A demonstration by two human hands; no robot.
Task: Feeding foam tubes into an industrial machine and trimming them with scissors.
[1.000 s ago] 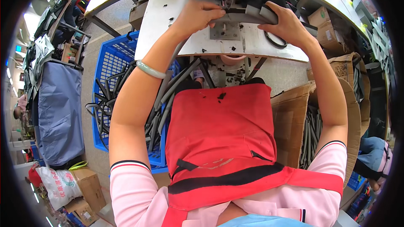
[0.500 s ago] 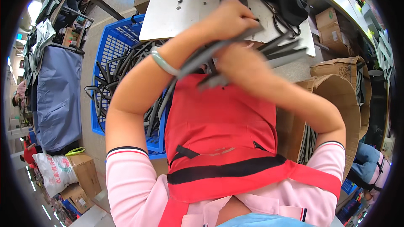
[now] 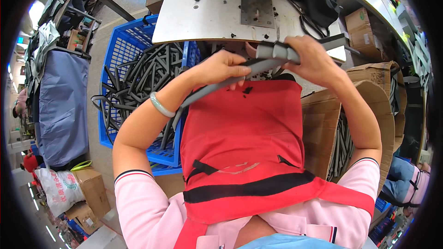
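My right hand [image 3: 314, 60] is closed round a small bundle of grey strips [image 3: 278, 51], just in front of the table's near edge. With thumb and fingers pinched, my left hand [image 3: 217, 69] grips one long grey strip [image 3: 203, 93]. That strip slants from beside the blue basket up to the bundle, passing under its left end. Whether it also lies in my right hand, I cannot tell. Below both hands spreads my red apron [image 3: 244, 124], with a few dark scraps [image 3: 248, 91] near its top.
A blue plastic basket [image 3: 107, 83] full of grey strips stands at the left. Ahead, the white table [image 3: 198, 23] carries a metal plate [image 3: 257, 10], dark scraps and a black object [image 3: 318, 7]. At the right, an open cardboard box [image 3: 318, 127] holds more strips.
My hands were crossed and blurred over the table edge with the strips. Now they are apart, the left lower and further left, the right further right. The metal plate has come into fuller view.
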